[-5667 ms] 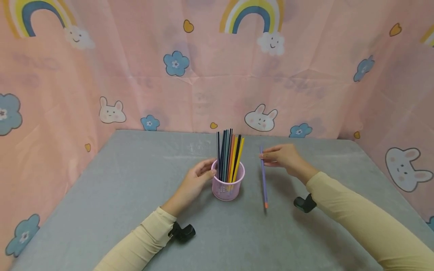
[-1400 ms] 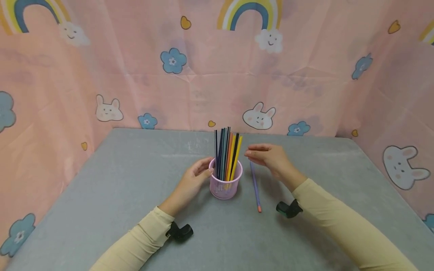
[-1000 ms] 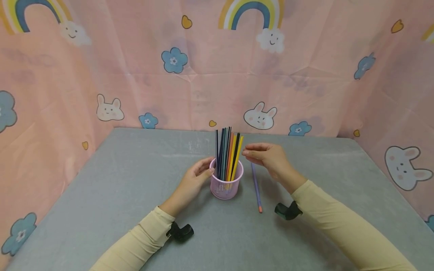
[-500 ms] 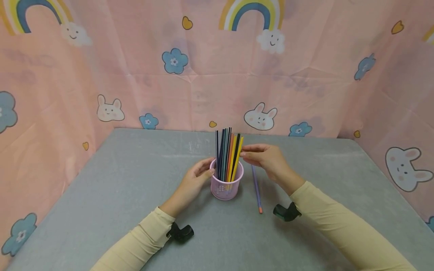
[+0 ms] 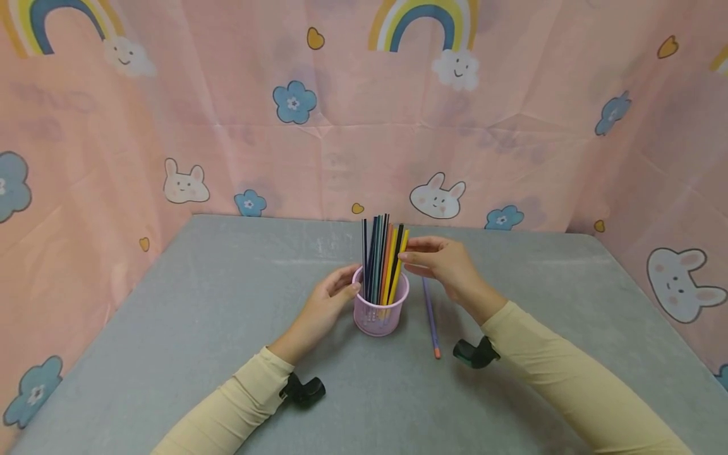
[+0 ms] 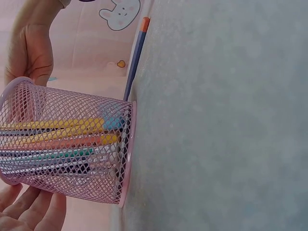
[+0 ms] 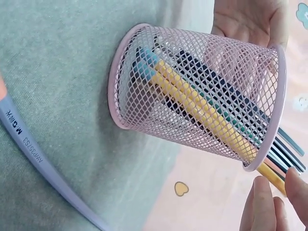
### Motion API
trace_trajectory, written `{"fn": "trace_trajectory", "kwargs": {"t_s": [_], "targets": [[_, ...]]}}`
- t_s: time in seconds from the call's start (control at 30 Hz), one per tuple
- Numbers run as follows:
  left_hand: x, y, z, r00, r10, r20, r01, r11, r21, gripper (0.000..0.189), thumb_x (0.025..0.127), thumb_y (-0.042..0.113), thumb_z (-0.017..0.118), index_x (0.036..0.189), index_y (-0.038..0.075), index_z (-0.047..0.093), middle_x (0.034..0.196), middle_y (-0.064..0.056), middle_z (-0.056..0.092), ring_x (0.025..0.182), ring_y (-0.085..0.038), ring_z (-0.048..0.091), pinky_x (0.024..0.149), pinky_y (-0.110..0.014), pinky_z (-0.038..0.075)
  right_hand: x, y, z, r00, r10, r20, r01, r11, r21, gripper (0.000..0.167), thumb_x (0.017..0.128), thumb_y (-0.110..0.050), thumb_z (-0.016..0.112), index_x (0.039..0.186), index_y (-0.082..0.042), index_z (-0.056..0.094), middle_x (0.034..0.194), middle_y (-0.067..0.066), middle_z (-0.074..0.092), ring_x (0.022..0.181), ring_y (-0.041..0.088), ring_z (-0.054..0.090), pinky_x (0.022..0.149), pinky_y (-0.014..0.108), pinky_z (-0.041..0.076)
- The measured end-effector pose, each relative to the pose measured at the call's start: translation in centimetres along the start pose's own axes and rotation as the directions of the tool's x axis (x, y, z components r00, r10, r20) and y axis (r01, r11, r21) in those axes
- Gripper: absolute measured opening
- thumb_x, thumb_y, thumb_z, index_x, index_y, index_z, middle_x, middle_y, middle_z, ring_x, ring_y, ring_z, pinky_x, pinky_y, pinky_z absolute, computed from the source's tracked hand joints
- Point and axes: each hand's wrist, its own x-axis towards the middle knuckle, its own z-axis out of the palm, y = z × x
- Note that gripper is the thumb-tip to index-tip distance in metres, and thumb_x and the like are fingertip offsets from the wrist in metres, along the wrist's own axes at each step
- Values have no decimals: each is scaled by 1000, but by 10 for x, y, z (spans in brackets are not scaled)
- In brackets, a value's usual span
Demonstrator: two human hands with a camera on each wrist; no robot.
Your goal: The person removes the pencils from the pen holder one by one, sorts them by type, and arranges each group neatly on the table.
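A pink mesh pencil cup [image 5: 378, 325] stands upright on the grey table, holding several dark, orange and yellow pencils. My left hand [image 5: 318, 309] holds the cup from the left, thumb at the rim and fingers around its far side. At the cup's right, my right hand [image 5: 446, 265] has its thumb and fingers on either side of the top of a yellow pencil [image 5: 400, 272]; a gap shows between thumb and finger in the right wrist view. A purple pencil [image 5: 430, 316] with an orange end lies on the table right of the cup, its far end hidden by the right hand.
The grey table [image 5: 227, 354] reaches back to a pink cloth backdrop [image 5: 341, 158] printed with rainbows, rabbits and flowers. Small black cameras [image 5: 304, 392] sit at both wrists, above the tabletop.
The purple pencil, earlier held in my right hand, has been laid on the table. My right hand has since moved left to the yellow pencil. My left hand keeps its place on the cup.
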Motion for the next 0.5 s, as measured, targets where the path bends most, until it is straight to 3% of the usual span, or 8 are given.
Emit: {"fn": "trace_trajectory", "kwargs": {"t_s": [0.3, 0.5], "targets": [[1, 0, -1, 1000, 4, -4, -4, 1000, -2, 46, 103, 20, 54, 146, 6, 47, 148, -15, 52, 139, -29, 48, 117, -47, 40, 4, -3, 3, 999, -9, -33, 8, 1000, -25, 40, 91, -21, 73, 127, -4, 63, 132, 15, 64, 118, 26, 66, 97, 34, 56], [0, 1, 0, 1000, -1, -10, 0, 1000, -6, 45, 102, 17, 55, 144, 5, 48, 146, -16, 53, 138, -30, 49, 117, -47, 40, 2, -4, 3, 999, -21, -49, 21, 1000, -5, 35, 92, -16, 71, 124, -1, 63, 128, 16, 65, 107, 19, 70, 93, 32, 57]]}}
